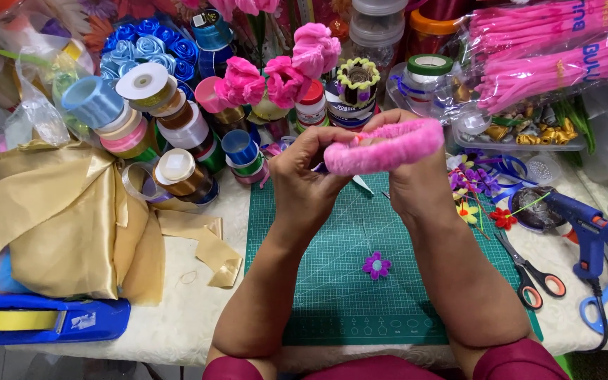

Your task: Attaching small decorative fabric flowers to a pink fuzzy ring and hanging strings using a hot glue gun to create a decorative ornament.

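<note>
Left hand (304, 176): fingers pinch the 9 o'clock end of the fuzzy pink chenille band (383, 146).
Right hand (409, 179): fingers closed, gripping the band's 3 o'clock end.
Below: green gridded cutting mat (332, 281), at 6 o'clock.

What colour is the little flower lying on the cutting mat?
Purple flower with a pink centre, on the green cutting mat; head view.

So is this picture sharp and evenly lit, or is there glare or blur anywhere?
Head view: bright, even light with soft shadows; the fuzzy pink chenille strip held in both hands and the green gridded cutting mat look sharp; glare streaks the clear plastic bag of pink stems; edges bend slightly.
</note>
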